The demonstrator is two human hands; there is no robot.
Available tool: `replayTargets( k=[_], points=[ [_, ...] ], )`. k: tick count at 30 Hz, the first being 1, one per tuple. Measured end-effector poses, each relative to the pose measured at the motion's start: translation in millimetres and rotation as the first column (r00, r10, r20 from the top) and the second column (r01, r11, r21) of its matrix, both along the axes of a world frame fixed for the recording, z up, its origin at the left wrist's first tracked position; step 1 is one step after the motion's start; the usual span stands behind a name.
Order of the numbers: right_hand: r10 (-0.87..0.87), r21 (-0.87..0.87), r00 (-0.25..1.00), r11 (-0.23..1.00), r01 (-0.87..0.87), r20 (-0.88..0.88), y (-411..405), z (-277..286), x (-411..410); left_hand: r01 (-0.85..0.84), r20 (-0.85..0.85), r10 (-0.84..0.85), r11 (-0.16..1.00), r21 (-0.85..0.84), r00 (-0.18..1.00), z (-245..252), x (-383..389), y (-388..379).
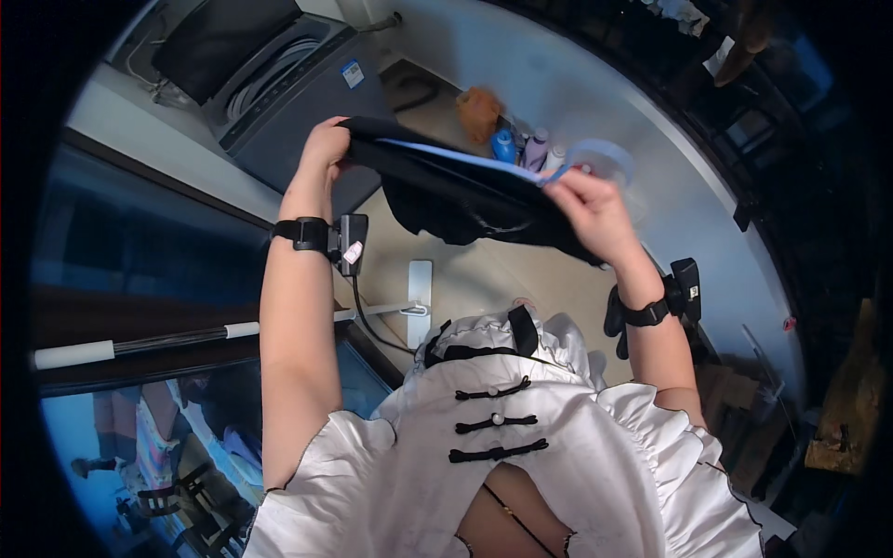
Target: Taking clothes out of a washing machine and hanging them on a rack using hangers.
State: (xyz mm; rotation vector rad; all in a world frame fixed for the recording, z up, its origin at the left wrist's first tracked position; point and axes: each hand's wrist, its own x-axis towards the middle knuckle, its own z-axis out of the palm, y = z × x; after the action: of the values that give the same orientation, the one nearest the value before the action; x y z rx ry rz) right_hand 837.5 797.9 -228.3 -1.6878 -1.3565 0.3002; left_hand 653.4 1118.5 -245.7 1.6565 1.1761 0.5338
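Observation:
A black cloth garment [446, 202] is stretched between my two raised hands and hangs down over the floor. At its upper left end, my left hand [326, 146] grips the edge of the fabric. On the other side my right hand [589, 202] pinches a light blue plastic clothes hanger [460, 159] together with the garment. One straight bar of the hanger lies along the garment's upper edge; its other end, near my right fingers, is blurred. How far the hanger sits inside the garment cannot be told.
A grey top-loading washing machine [300, 84] with its lid up stands at the upper left. Beyond the garment, several bottles [536, 148] and an orange bag [478, 111] stand by the wall. A flat mop [420, 300] lies across the lower left, its pole passing behind my left arm.

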Motion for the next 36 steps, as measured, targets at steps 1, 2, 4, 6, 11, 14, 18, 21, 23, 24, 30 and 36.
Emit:
replayTargets(
  k=[1, 2, 4, 6, 11, 14, 18, 21, 23, 24, 30, 36],
  points=[
    [-0.092, -0.057, 0.996, 0.994, 0.091, -0.006, -1, 9, 3, 0.001, 0.152, 0.032, 0.977, -0.211, 0.988, 1, 7, -3],
    [-0.064, 0.032, 0.997, 0.997, 0.065, -0.037, 0, 4, 0, -0.134, 0.112, 0.165, 0.961, -0.242, 0.980, -2, 17, -5],
    [-0.033, 0.062, 0.998, 0.997, 0.036, -0.059, -2, 10, -2, -0.117, 0.209, 0.192, 0.939, -0.322, 0.959, -12, 12, 3],
    [-0.056, 0.185, 0.989, 0.979, 0.081, -0.138, -5, 9, 5, 0.004, -0.184, 0.032, 0.982, 0.190, 0.983, -7, 6, 3],
    [0.012, 0.175, 0.734, 0.974, 0.146, -0.680, -21, -15, 10, 0.242, -0.539, 0.096, 0.819, 0.521, 0.837, 24, 14, -12],
    [-0.067, 0.212, 0.739, 0.937, 0.278, -0.670, -5, -13, 8, 0.374, -0.246, -0.298, 0.846, 0.381, 0.923, 42, 26, -24],
    [0.053, 0.218, 0.794, 0.970, 0.102, -0.606, 6, -1, -5, 0.141, 0.201, -0.147, 0.989, 0.042, 0.969, 80, 43, -50],
    [0.047, 0.247, 0.708, 0.951, 0.183, -0.705, -10, 18, 19, 0.197, 0.431, -0.027, 0.914, -0.356, 0.902, 88, 28, -46],
    [0.039, 0.238, 0.707, 0.953, 0.185, -0.706, -18, 22, 27, 0.368, 0.519, -0.196, 0.896, -0.250, 0.832, 92, 18, -61],
    [0.036, 0.241, 0.710, 0.951, 0.191, -0.703, -23, 23, 30, 0.504, 0.509, -0.347, 0.839, -0.207, 0.787, 99, 15, -71],
    [0.073, 0.269, 0.662, 0.943, 0.199, -0.746, -31, 22, 18, 0.330, 0.117, -0.454, 0.779, 0.533, 0.883, 98, 25, -96],
    [-0.003, 0.127, 0.716, 0.984, 0.128, -0.698, -41, 29, 7, -0.124, 0.281, -0.058, 0.800, 0.587, 0.958, 77, 14, -44]
  ],
)
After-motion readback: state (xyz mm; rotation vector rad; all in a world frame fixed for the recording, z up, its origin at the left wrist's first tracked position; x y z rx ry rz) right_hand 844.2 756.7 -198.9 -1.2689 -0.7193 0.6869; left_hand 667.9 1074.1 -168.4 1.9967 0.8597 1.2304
